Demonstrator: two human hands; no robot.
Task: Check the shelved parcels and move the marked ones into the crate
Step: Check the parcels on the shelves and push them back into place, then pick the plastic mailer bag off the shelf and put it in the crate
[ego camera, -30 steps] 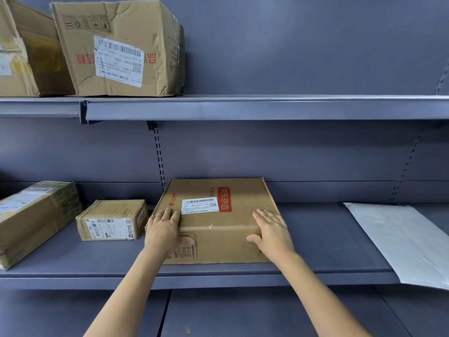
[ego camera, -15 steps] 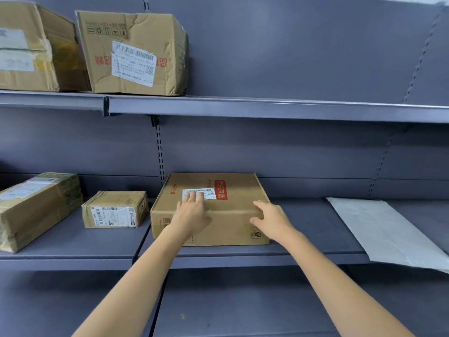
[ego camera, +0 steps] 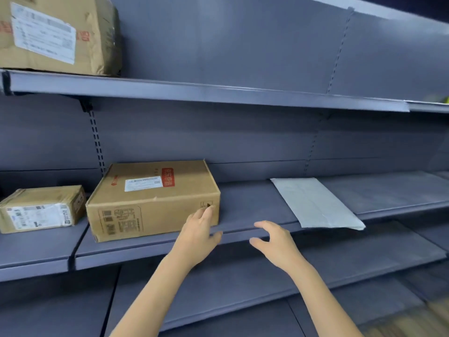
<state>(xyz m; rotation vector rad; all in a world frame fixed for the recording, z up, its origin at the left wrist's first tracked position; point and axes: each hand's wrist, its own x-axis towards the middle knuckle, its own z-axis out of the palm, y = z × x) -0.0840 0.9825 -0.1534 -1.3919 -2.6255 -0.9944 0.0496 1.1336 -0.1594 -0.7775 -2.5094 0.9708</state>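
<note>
The big cardboard box [ego camera: 155,198] sits flat on the middle shelf [ego camera: 255,198], its white label [ego camera: 143,183] and red sticker [ego camera: 168,177] facing up, its front face close to the shelf's front lip; the left hand [ego camera: 198,235] is at the box's right front corner, fingertips just brushing the lower edge, fingers spread and holding nothing; the right hand [ego camera: 275,243] hangs in the air in front of the shelf edge, well clear of the box, fingers loosely apart and empty too; both hands look pointed rightward, toward the flat white mailer bag [ego camera: 313,203] lying on the same shelf with its near corner poking out past the lip; that, I'd guess, is the next parcel up for checking; to do it well, slide a palm under that overhanging corner and pinch it lightly, since a thin bag will flop and sag if grabbed by one edge; turn it over to find any mark before deciding; left of the big box a small taped box [ego camera: 41,209] rests just beside it, not quite touching as far as I can see; up on the top shelf [ego camera: 218,92] a dented carton [ego camera: 58,32] shows its label; no crate is in sight from here, so wherever marked parcels go, it is out of view.
</note>
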